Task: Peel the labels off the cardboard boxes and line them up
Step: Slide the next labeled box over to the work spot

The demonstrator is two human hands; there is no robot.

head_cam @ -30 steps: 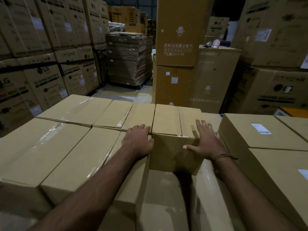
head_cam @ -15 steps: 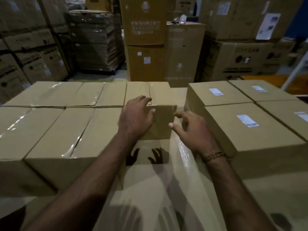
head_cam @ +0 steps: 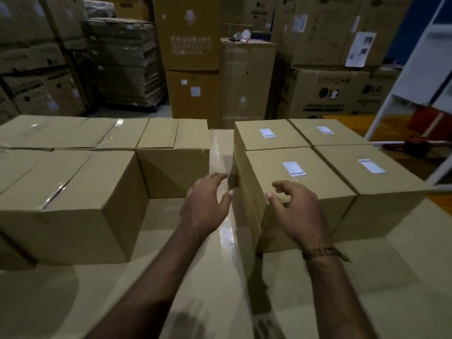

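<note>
Several brown cardboard boxes stand on a large taped carton. On the right is a group with white labels on top; the nearest labelled box (head_cam: 276, 177) carries a label (head_cam: 293, 168). My right hand (head_cam: 296, 209) hovers over its near left corner with fingers loosely spread, holding nothing. My left hand (head_cam: 206, 203) reaches into the gap beside that box's left side, fingers straight and apart from it. Plain boxes without labels stand on the left, the closest one (head_cam: 171, 165) just beyond my left hand.
Other labelled boxes (head_cam: 269, 138) (head_cam: 367, 172) (head_cam: 327, 132) fill the right. A big unlabelled box (head_cam: 73, 206) sits at left. Tall stacks of cartons (head_cam: 190, 57) rise behind. A white frame (head_cam: 415, 69) leans at right. Bare carton top (head_cam: 220, 277) lies in front.
Both hands have left the unlabelled box in the middle and moved right toward the nearest labelled box. The view has swung right with them.
</note>
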